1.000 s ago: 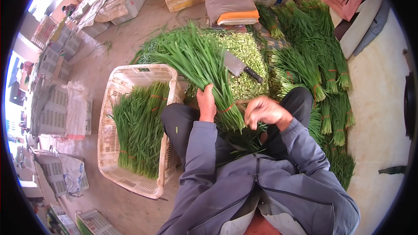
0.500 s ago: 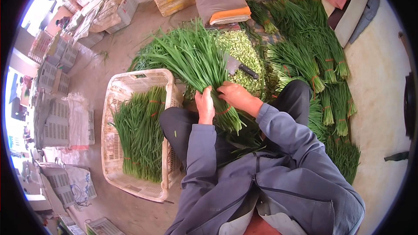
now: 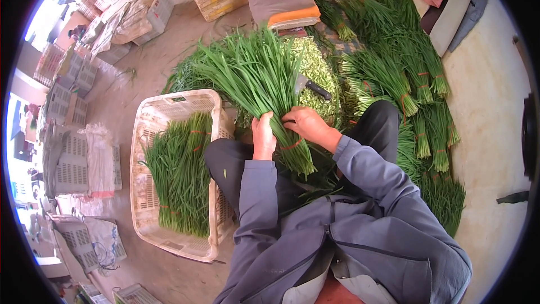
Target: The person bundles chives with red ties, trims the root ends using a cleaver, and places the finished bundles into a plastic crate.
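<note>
Room: a floor fills the left of the frame, with pale plastic crates along that edge and a plain wall at the right.
Held bundle: a bunch of garlic chives, by the look of the flat leaves, lies at the centre, leaves toward the upper left, stem ends toward the person's lap.
Left grip: the left hand is wrapped round the bunch, thumb uppermost, above the band, probably to keep the stems together.
Right grip: the right hand has its fingers bent against the bunch's right side; whether they pinch leaves or only press, I cannot tell.
Band: a red tie circles the bunch near the stem ends, likely where it binds firmest.
Basket: a whitish plastic basket, left of centre, carries tied bundles, seemingly laid lengthwise to fit; it sits beside the left knee, within easy reach.
Cleaver: the black-handled cleaver rests on pale chopped pieces, its blade partly behind leaves, presumably kept close for the right hand.
Right-hand stock: more banded bundles overlap at the upper right, perhaps piled to save room.
</note>
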`<state>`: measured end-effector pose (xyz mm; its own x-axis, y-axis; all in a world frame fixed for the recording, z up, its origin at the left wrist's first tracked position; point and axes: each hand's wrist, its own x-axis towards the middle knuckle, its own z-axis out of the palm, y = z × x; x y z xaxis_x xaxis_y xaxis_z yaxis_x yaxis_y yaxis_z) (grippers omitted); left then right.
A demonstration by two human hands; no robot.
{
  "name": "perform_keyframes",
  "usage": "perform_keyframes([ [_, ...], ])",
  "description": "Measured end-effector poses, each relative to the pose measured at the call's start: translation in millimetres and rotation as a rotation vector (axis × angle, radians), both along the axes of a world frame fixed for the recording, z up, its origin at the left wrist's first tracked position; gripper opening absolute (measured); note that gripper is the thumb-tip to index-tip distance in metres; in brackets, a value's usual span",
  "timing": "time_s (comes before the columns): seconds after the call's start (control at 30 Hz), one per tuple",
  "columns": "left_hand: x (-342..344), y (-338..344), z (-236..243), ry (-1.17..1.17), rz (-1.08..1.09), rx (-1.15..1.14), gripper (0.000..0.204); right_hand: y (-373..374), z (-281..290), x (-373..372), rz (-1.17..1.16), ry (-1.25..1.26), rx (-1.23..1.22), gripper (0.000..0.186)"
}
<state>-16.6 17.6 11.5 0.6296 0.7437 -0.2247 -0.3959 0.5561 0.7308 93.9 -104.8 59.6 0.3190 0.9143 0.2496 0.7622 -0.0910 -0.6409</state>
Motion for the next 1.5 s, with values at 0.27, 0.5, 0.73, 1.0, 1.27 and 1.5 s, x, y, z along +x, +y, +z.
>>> perform_keyframes([
  [0.27,-4.1,4.8,2.2,-0.006,0.022,-0.016,0.033,-7.8,3.9,2.1,-0.110,0.261,0.013,0.015],
  [0.5,-1.9,2.8,0.0,0.008,0.041,0.050,0.036,-16.8,11.7,3.8,-0.247,0.803,-0.053,0.014],
  [0.73,-6.1,21.2,1.3,-0.021,0.121,-0.036,0.037,-74.0,34.1,27.6,0.301,1.300,-0.540,0.018],
  [1.0,-13.4,31.0,1.6,-0.220,-0.041,-0.225,0.048,-31.5,29.5,-1.0,-0.251,0.669,-0.038,0.023],
  [1.27,-9.7,21.9,6.0,-0.201,-0.037,-0.208,0.048,16.7,11.2,-25.3,-0.493,0.135,0.027,0.055],
  [1.5,-9.5,22.6,8.2,-0.141,0.087,-0.232,0.045,-46.3,34.8,-16.0,-0.149,0.797,0.034,0.017],
])
